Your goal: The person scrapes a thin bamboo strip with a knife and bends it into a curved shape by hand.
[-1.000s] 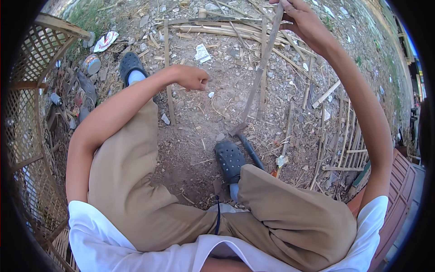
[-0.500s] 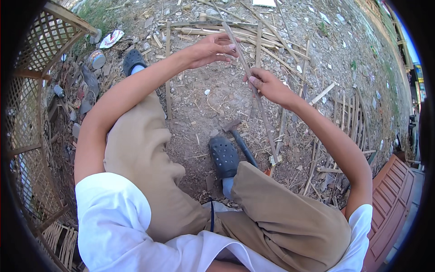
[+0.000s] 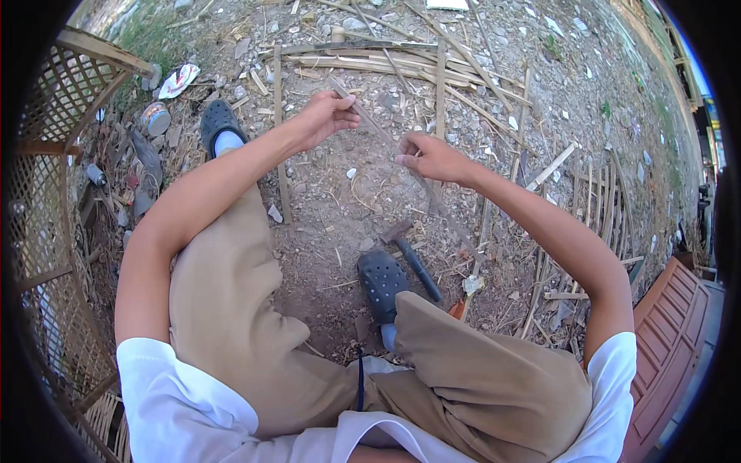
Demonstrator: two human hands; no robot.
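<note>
A white short-sleeved shirt (image 3: 181,393) tops tan trousers (image 3: 224,309) — dark drawstring (image 3: 360,380) in front — plus perforated dark clogs (image 3: 381,282).

A long, thin greyish strip (image 3: 377,130) — held in both hands (image 3: 323,122) (image 3: 437,160), slanting down to the right.

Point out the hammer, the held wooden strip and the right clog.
Hammer (image 3: 418,268): head view, on its handle.
Wooden strip (image 3: 376,128): head view, on its upper section.
Right clog (image 3: 382,282): head view, on its perforated top.
</note>
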